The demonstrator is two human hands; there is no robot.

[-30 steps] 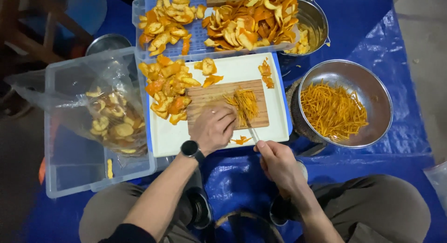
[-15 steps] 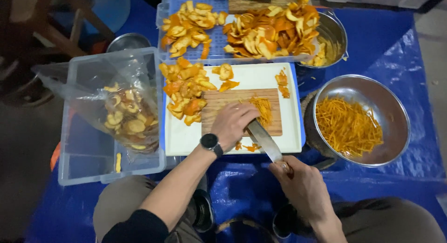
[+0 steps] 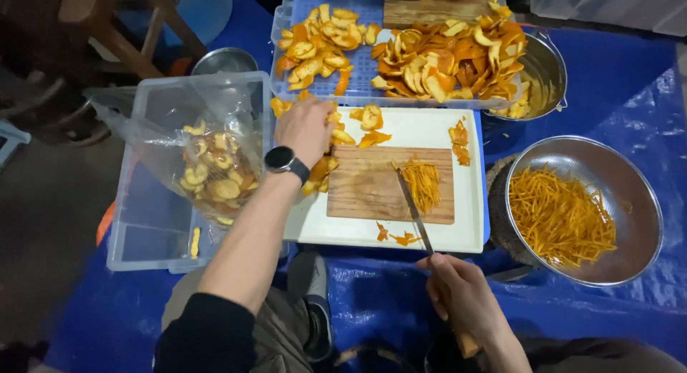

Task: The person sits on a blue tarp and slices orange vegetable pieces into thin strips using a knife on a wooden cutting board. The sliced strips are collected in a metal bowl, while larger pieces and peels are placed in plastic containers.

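The left hand reaches out over the far left corner of the white tray, its fingers curled down onto the loose pile of orange peel pieces lying there; whether it has actually closed on a piece cannot be told, since the back of the hand hides the fingertips. A dark watch sits on that wrist. The right hand is near the body, off the near edge of the tray, wrapped closed around the handle of a knife whose blade runs away from it, up across the tray rim and onto the wooden cutting board. The blade tip rests just left of a small heap of thin cut peel strips on the right part of the board. So the peel pile lies under the left hand, while the strips lie well ahead of the right hand, beside the blade. To the right stands a metal bowl filled with more shredded peel. Beyond the tray a blue perforated crate and a metal pot carry larger peel pieces. To the left, a clear plastic bin holds a bag of pale peel scraps. Everything rests on a blue tarp.
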